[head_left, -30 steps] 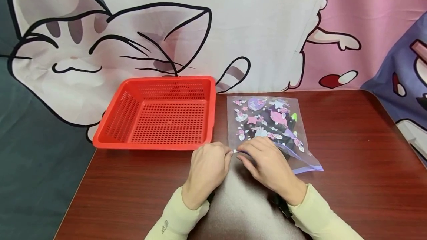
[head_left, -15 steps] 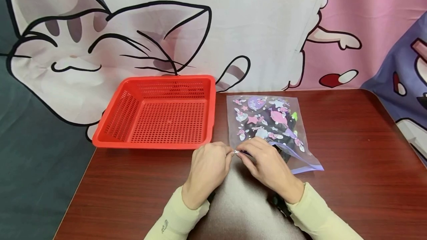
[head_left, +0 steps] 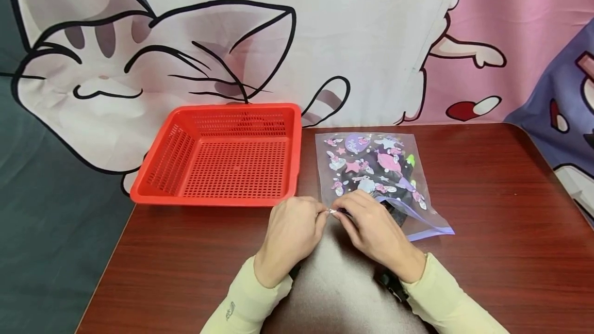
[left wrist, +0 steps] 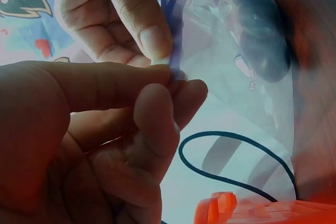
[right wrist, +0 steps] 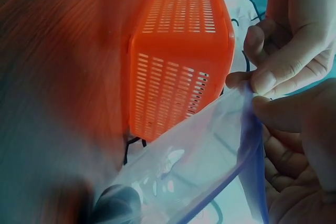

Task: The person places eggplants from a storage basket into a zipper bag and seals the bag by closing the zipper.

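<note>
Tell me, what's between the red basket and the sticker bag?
Only bare tabletop separates the red basket from the sticker bag; the head view shows it.

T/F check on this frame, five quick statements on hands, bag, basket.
1. Both hands pinch the zip bag's near corner. True: left hand and right hand meet at the zip bag corner.
2. The red basket holds a toy. False: nothing shows inside it.
3. The bag lies right of the basket. True.
4. The bag is plain and unprinted. False: it carries pink and purple cartoon prints.
5. The bag rests inside the basket. False: it lies on the wooden table.
</note>
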{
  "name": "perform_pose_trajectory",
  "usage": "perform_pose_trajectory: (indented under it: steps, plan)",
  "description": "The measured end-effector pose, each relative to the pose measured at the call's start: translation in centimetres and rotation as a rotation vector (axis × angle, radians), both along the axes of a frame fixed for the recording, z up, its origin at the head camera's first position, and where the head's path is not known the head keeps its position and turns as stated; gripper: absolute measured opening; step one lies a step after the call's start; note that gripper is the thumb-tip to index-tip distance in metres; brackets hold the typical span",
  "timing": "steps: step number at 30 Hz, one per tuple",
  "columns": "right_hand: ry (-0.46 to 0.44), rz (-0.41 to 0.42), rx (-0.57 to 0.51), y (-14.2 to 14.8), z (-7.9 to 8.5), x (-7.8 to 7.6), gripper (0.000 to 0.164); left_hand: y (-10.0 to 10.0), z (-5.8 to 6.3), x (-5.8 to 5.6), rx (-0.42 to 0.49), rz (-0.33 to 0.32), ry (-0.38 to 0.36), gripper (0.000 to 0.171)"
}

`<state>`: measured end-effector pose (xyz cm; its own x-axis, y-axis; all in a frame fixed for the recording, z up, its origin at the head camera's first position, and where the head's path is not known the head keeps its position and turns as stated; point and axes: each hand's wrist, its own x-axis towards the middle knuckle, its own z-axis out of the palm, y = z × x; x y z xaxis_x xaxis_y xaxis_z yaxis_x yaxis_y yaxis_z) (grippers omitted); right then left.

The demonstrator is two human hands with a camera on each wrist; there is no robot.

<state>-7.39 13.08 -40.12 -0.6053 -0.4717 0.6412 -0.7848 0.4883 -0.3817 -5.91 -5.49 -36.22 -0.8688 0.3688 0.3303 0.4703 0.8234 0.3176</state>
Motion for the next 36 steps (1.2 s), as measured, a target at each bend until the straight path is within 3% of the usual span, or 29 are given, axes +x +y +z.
perform_pose_trajectory:
  steps: [19,28,32,36]
  plan:
    - [-0.055,0.000,0.016,1.1,0.3,-0.3,0.005,-0.2,0.0,-0.2,0.068,-0.046,0.011,0.010]
    - [-0.075,-0.019,0.027,1.5,0.7,-0.2,0.006,-0.3,0.2,-0.3,0.074,-0.034,0.005,0.008]
    - [-0.076,-0.030,0.030,1.6,0.8,-0.3,0.018,-0.4,0.3,-0.3,0.072,-0.028,0.015,0.009]
    - [-0.078,-0.032,0.027,1.8,0.8,-0.3,0.017,-0.4,0.3,-0.3,0.077,-0.027,0.026,0.010]
